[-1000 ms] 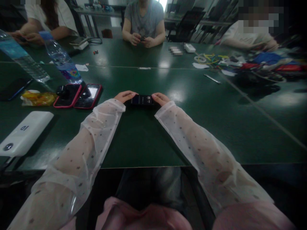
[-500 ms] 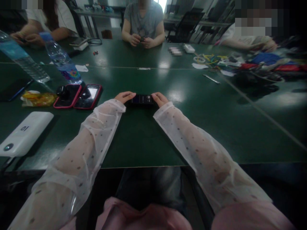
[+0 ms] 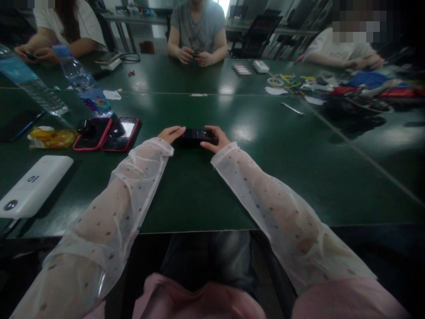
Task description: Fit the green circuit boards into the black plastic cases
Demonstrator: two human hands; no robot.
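Note:
A small black device (image 3: 195, 135) with a lit dark screen is held just above or on the green table (image 3: 192, 186), sideways between my two hands. My left hand (image 3: 171, 134) grips its left end, thumb along the near corner. My right hand (image 3: 216, 138) is around its right end, with the thumb at the lower edge and the fingers at the upper edge. Sheer white sleeves with dark stars cover both my arms. Whether the device touches the tabletop, I cannot tell.
Left: white power bank (image 3: 36, 184), two red-rimmed phones (image 3: 121, 134) (image 3: 94, 134), yellow packet (image 3: 53, 138), dark phone (image 3: 20, 125), two bottles (image 3: 86, 84) (image 3: 31, 82). Right: metal tool (image 3: 292, 109), heap of cables and cloth (image 3: 372, 84). Three people sit across the table.
My right thumb has moved down and left to the device's lower edge, and the right fingers now curve over its upper edge. The left hand keeps its hold.

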